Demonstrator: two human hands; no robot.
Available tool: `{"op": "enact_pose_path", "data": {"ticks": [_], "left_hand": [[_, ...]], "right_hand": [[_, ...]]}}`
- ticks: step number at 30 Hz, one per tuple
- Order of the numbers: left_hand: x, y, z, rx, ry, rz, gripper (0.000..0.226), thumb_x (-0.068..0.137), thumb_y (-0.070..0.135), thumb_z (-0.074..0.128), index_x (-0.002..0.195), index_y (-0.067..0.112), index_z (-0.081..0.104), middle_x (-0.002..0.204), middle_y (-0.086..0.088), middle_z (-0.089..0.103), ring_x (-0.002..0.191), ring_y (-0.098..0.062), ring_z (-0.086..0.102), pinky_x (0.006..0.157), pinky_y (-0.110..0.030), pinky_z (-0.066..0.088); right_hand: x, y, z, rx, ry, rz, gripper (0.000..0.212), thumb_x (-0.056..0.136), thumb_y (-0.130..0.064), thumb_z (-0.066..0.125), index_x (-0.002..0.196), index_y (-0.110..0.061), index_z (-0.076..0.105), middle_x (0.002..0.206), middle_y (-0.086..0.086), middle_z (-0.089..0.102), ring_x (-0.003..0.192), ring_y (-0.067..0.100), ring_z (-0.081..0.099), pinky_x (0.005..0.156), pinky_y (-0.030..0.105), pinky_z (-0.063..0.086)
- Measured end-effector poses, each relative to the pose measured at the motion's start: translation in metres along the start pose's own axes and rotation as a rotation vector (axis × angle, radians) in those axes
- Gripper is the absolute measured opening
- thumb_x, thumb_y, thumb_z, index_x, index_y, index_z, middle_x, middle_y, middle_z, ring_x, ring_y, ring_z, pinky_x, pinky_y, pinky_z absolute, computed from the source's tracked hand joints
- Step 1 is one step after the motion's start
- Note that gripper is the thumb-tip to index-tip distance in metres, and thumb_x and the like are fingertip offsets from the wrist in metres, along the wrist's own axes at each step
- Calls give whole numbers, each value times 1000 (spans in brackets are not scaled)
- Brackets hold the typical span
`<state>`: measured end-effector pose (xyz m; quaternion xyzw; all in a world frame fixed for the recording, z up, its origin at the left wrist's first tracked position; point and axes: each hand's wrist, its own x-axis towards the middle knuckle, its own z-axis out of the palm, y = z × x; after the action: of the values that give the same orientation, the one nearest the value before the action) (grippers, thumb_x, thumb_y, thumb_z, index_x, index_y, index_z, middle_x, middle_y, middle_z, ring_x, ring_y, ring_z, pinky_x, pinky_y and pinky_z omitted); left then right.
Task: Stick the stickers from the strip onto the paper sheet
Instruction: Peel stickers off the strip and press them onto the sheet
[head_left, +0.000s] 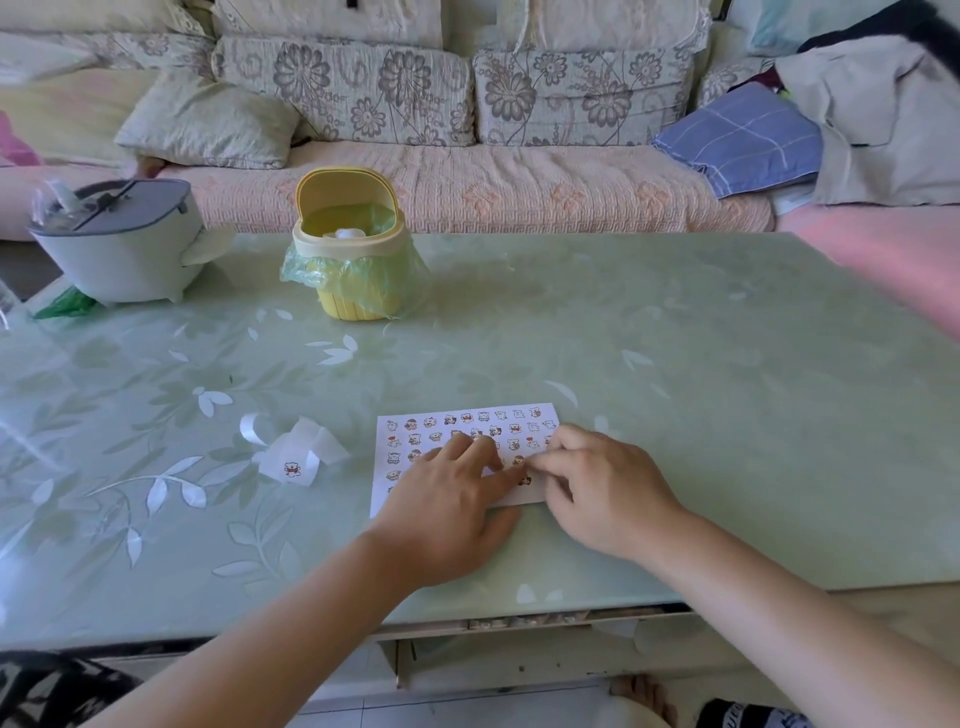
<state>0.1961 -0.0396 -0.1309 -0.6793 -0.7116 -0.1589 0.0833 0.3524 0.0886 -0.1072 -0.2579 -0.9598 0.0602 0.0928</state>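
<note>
1. The paper sheet (381, 501) is laid flat on the near middle of the table (701, 415), with its long side turned toward the person.
2. Most of the sheet is covered by rows of small cartoon stickers (483, 417); its near part is hidden under both hands.
3. The left hand (447, 499) is rested on the sheet's near left part. Its fingers are held straight and slightly spread, pressed flat on the paper, and nothing is gripped.
4. The right hand (602, 488) is placed at the sheet's right edge. Its fingers are curled and the tips are brought together on the paper, just beside the left forefinger's tip.
5. Whether a sticker is pinched between those right fingertips cannot be told.
6. One sticker (524, 480) is seen on the sheet in the narrow gap between the two hands.
7. The strip (306, 447) is left on the table to the left of the sheet, apart from it, curled and looped. A single bear sticker (292, 469) is seen on its near end.
8. A small yellow bin (348, 291) lined with a green bag is set farther back, its lid raised.
9. A grey-white container (119, 249) is placed at the far left corner.
10. A sofa (467, 192) with floral cushions is seen behind the table.
</note>
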Motion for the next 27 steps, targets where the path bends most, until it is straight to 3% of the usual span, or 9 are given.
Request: {"op": "enact_pose_path", "data": {"ticks": [3,9,13,17,21,23,25,27], "left_hand": [[-1,4,-3,38,-25,-5,41,89,46,49,124,32,63,99,6,53,90,-17,52,60,-26,39],[-5,5,-2,6,-73,-27,47,92,49,43,131,29,60,110,5,53,103,-17,52,63,-27,46],[-6,-2,-6,-78,-165,-24,51,94,55,37,140,38,50,122,4,48,116,-17,43,77,-33,52],[-11,-8,-11,-204,-154,-23,44,92,55,40,132,46,55,129,6,51,122,-14,46,87,-31,50],[-15,-11,-13,-338,-131,-75,40,93,50,41,123,37,63,133,11,52,126,-6,46,97,-31,47],[-17,-16,-11,-258,-130,-63,49,94,52,38,135,32,54,147,11,44,139,-7,34,112,-35,36],[-19,-19,-9,-135,-236,-64,66,94,63,26,154,33,26,162,15,13,149,-3,2,123,-32,6],[-21,-20,-9,-67,-338,-82,75,92,71,13,156,34,1,160,18,-12,144,3,-21,121,-29,-10]], "right_hand": [[-11,0,5,-29,45,-84,38,79,-29,44,101,-27,74,98,-9,60,86,20,58,66,31,50],[-22,4,2,-78,-21,-162,39,78,-33,52,110,-28,74,115,-3,66,95,25,58,79,39,49],[-22,9,-2,-27,-25,-165,38,80,-34,54,112,-37,74,113,-5,67,95,23,59,81,40,48],[-22,5,-5,-44,-88,-143,37,80,-39,50,112,-34,68,111,-12,61,99,19,57,85,39,46],[-19,3,-5,-101,-87,-133,40,83,-45,44,118,-32,59,114,-11,57,104,20,54,90,39,43],[-19,2,-4,-97,-96,-128,53,85,-50,45,134,-32,53,127,-7,56,116,22,52,97,43,41],[-18,2,-1,-106,-169,-171,70,90,-59,36,154,-29,34,160,0,32,146,23,28,115,46,24],[-19,2,4,-85,-254,-217,79,93,-66,20,161,-27,5,168,-4,-10,153,13,-15,122,40,-3]]}}
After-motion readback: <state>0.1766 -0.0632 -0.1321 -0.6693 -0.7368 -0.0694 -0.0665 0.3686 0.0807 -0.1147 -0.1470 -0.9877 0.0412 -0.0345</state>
